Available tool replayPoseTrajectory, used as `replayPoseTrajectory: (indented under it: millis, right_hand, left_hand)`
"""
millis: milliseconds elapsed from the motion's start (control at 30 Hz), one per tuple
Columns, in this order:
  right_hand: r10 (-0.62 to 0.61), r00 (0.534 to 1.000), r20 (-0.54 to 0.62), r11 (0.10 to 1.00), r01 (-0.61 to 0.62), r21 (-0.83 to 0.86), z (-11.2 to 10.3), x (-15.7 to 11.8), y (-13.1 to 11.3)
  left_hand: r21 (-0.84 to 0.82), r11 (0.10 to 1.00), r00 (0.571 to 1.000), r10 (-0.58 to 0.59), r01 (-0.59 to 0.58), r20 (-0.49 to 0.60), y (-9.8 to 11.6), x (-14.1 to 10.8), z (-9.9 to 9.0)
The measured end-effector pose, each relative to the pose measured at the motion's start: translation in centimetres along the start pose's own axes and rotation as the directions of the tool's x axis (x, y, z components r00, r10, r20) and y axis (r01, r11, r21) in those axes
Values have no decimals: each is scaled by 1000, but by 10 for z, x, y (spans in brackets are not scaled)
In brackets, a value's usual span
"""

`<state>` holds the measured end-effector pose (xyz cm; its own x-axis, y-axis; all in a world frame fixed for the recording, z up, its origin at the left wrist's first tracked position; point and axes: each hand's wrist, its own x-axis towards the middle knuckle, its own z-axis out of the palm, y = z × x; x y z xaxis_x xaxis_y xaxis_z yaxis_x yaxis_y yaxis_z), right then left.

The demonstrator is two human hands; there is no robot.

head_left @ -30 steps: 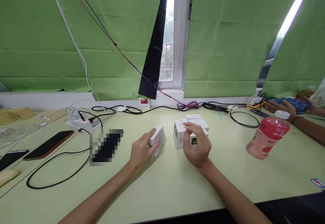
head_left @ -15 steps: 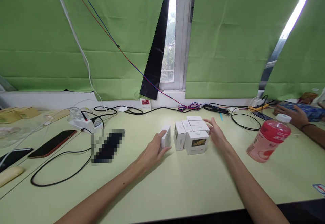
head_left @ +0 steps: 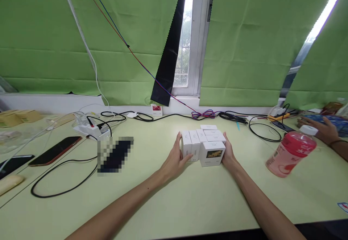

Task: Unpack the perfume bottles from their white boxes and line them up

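Note:
Several small white boxes stand packed together on the pale green table [head_left: 190, 203]. At the left end of the group is a narrow white box [head_left: 186, 137], with my left hand [head_left: 175, 159] closed on it, thumb across the front and fingers along its left side. This box touches its neighbour. My right hand [head_left: 228, 153] lies against the right side of the group, fingers stretched along it. The front white box [head_left: 212, 159] carries a dark picture with a yellow pattern. The boxes at the back are partly hidden by those in front.
A pink drink bottle [head_left: 291, 153] with a white cap stands right of my right arm. Left lie a pixelated dark object [head_left: 116, 154], a phone [head_left: 56, 151] and a power strip [head_left: 92, 129]. Black cables [head_left: 233, 116] run along the wall. Another person's hand [head_left: 322, 127] is far right.
My left hand has moved right, bringing its white box against the group. My right hand has closed in on the group's right side, its fingers now touching it.

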<state>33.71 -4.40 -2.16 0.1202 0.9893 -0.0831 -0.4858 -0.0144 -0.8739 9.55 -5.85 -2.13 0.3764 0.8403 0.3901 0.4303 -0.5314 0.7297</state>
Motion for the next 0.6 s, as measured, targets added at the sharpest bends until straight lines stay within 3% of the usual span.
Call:
replayPoseTrajectory:
  millis: [200,400,600]
  right_hand:
    - [26,995,95,999,-29,33,11,-3,3]
    - [26,994,107,997,-34,70,31,3,12]
    - [70,989,132,989,-87,122,57,15,21]
  left_hand:
    - [-91,996,999,-1,5,44,-4,11,-14]
    - [-83,996,996,-25,31,81,-14,13,-33]
    - [-10,999,999,-39,39,26,-23,13,-54]
